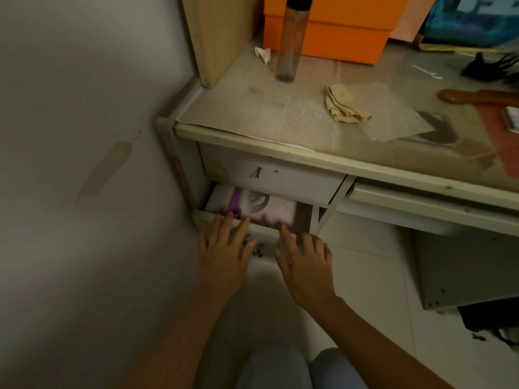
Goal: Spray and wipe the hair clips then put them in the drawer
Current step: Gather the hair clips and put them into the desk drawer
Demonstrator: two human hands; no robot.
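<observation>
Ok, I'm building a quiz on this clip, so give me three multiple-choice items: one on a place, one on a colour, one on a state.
1. Where does the cloth lie?
A. in the drawer
B. on the desk top
C. on the floor

2. What colour is the box behind the bottle?
A. orange
B. green
C. white

3. How is the lower drawer?
A. shut
B. taken out and on the floor
C. partly open

Answers:
1 B: the cloth sits crumpled on the desk, right of the bottle.
2 A: the box is bright orange.
3 C: its contents show under the shut upper drawer, with the left hand and right hand flat on its front edge.
</observation>
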